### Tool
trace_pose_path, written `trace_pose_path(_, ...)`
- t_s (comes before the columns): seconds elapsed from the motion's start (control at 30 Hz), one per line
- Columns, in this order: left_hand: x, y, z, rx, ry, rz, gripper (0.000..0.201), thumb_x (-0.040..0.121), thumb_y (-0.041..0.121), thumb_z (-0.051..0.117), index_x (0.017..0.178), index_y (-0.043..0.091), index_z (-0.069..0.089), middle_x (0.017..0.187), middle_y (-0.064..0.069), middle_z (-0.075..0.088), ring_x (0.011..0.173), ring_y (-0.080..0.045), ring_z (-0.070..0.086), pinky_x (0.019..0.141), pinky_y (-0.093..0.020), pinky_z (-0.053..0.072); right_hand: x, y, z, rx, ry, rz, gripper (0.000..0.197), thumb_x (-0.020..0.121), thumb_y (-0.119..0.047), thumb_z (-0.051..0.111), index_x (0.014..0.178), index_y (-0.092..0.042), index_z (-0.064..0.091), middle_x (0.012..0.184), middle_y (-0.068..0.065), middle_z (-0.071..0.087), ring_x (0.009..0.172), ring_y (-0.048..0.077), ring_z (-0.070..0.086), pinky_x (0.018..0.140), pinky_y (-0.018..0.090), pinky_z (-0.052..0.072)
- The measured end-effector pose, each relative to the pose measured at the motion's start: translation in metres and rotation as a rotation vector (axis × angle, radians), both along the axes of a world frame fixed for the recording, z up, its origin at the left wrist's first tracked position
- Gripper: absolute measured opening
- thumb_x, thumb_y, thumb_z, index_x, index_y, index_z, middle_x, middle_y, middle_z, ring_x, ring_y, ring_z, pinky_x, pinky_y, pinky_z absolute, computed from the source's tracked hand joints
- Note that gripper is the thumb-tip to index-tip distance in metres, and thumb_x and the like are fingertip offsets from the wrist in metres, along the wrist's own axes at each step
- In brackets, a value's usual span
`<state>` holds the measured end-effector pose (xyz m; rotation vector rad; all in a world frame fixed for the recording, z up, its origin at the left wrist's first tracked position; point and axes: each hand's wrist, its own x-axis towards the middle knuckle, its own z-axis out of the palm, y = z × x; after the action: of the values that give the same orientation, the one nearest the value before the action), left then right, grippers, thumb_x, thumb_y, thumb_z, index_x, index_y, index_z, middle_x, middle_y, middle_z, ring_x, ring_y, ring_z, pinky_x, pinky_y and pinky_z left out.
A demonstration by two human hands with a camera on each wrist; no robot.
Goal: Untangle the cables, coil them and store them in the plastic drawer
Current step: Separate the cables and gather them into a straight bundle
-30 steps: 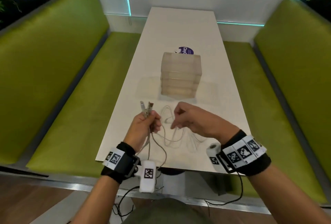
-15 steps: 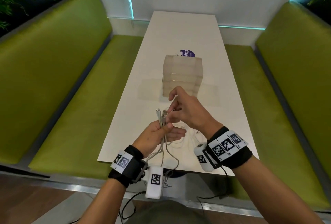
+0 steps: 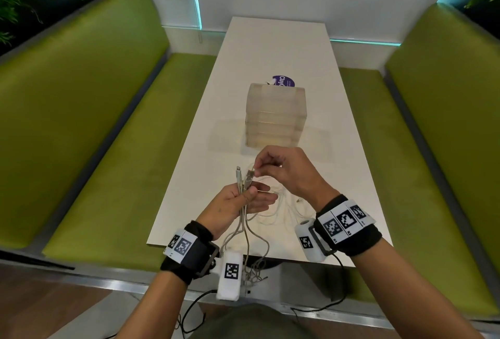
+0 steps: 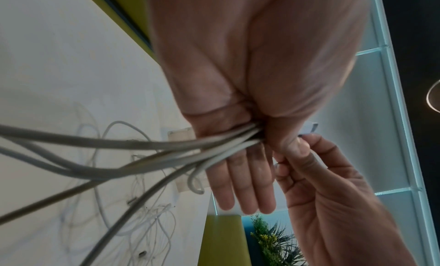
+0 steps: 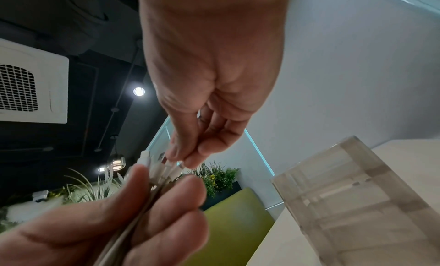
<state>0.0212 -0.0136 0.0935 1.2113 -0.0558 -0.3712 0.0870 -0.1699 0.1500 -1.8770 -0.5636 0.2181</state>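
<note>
My left hand (image 3: 250,195) holds a bundle of grey-white cables (image 3: 243,219) upright over the near end of the white table (image 3: 270,49), thumb pressing them against the fingers. Their connectors (image 3: 238,175) stick up above the hand. The right hand (image 3: 255,172) pinches one connector tip at the top of the bundle. In the left wrist view the cables (image 4: 142,153) fan out from the left hand (image 4: 252,138). In the right wrist view the right hand (image 5: 181,162) nips a white plug (image 5: 176,169). The translucent plastic drawer unit (image 3: 276,119) stands just beyond, its drawers closed.
More thin white cables (image 3: 284,208) lie tangled on the table under my right wrist. A purple round sticker (image 3: 282,81) shows behind the drawer unit. Green benches (image 3: 121,149) flank the table on both sides. Some cable ends hang over the near table edge (image 3: 257,263).
My left hand has shifted right with the bundle. The right hand has left the loose cable beside it and risen to the connector tips, where it now pinches one.
</note>
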Motion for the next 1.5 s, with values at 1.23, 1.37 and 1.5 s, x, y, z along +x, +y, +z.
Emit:
trace_pose_path(1.23,0.002,-0.001,0.001,0.322,-0.102,0.289,0.021,0.097,0.015,0.05,0.08,0.018,0.062,0.05,0.011,0.041,0.044,-0.008,0.027,0.043,-0.022,0.023,-0.017,0.013,-0.027,0.215,0.371,-0.064,0.015,0.093,-0.015,0.059,0.085,-0.003,0.058,0.055,0.011,0.059,0.048,0.024,0.06,0.054,0.029,0.052)
trace_pose_path(1.37,0.002,0.005,0.0,0.179,-0.067,0.442,0.022,0.097,0.021,0.049,0.094,0.011,0.068,0.049,0.008,0.03,0.043,-0.008,0.023,0.042,-0.021,0.021,-0.017,0.001,-0.024,0.041,0.428,0.105,0.018,0.092,-0.024,0.061,0.093,-0.007,0.056,0.055,0.002,0.058,0.052,0.02,0.062,0.056,0.023,0.049)
trace_pose_path(1.5,0.01,0.041,0.007,-0.155,0.019,0.686,0.024,0.1,0.021,0.044,0.096,0.013,0.066,0.046,0.011,0.029,0.039,-0.002,0.022,0.041,-0.017,0.017,-0.014,-0.021,-0.032,-0.279,0.36,0.188,0.018,0.094,-0.029,0.057,0.098,-0.011,0.056,0.056,-0.006,0.059,0.063,0.013,0.065,0.072,0.025,0.049)
